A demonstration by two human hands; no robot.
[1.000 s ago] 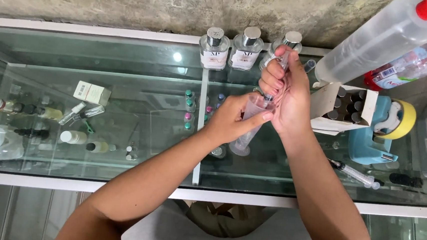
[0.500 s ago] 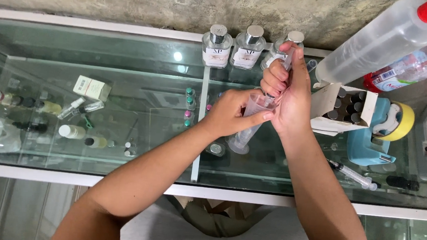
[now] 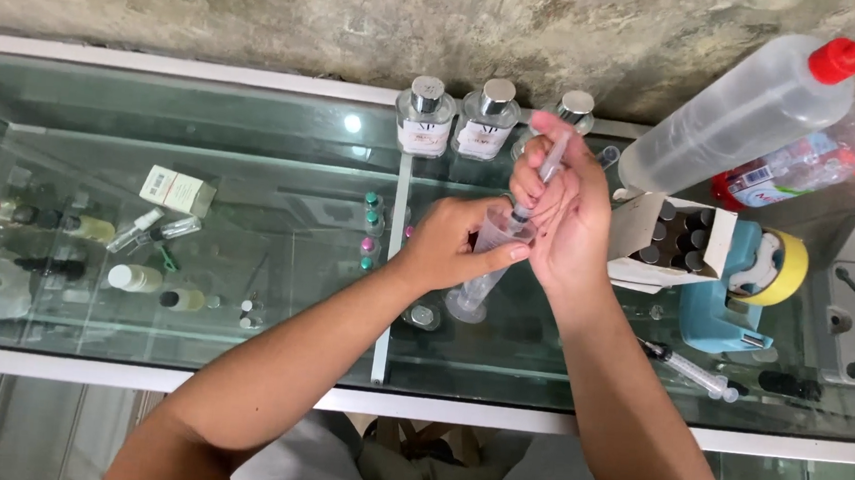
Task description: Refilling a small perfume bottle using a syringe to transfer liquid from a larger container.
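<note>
My left hand (image 3: 447,243) grips a clear plastic measuring cylinder (image 3: 477,277) that stands tilted on the glass counter (image 3: 253,158). My right hand (image 3: 565,215) holds a clear syringe (image 3: 544,176) with its tip pointing down into the cylinder's mouth, my thumb at the plunger's top. Three square glass perfume bottles (image 3: 459,120) with silver caps stand just behind my hands at the back edge.
A big clear squeeze bottle with a red cap (image 3: 738,109) leans at the upper right. An open white box of dark vials (image 3: 670,244), a blue holder with yellow tape (image 3: 755,283) and a spare syringe (image 3: 689,369) lie to the right. Small bottles and boxes sit under the glass at left.
The plunger of the syringe now stands out farther above my right fist. Both hands stay at the cylinder; the view has shifted slightly.
</note>
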